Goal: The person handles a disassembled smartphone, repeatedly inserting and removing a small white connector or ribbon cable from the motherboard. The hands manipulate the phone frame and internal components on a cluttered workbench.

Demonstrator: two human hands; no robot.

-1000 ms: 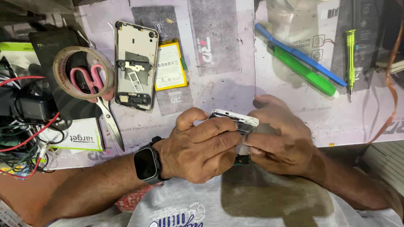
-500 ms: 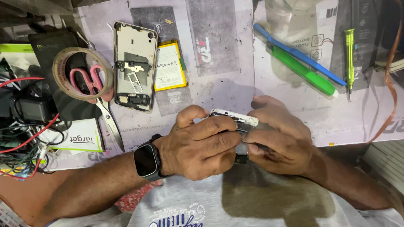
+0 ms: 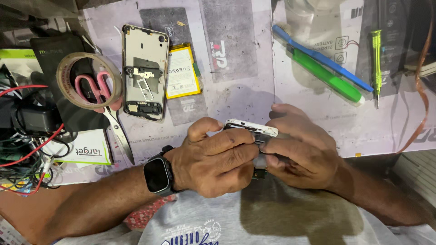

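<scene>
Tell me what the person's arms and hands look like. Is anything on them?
Both arms are bare, with no sleeves or gloves. The left hand has a smartwatch on its wrist: a dark rounded-square screen on a black band. The right hand has no ring, watch or band that I can see. A grey shirt with dark print shows below.

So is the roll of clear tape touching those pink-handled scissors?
Touching. The head view shows the tape roll lying right over the scissors' pink handles, ringing one loop with no gap between them.
</scene>
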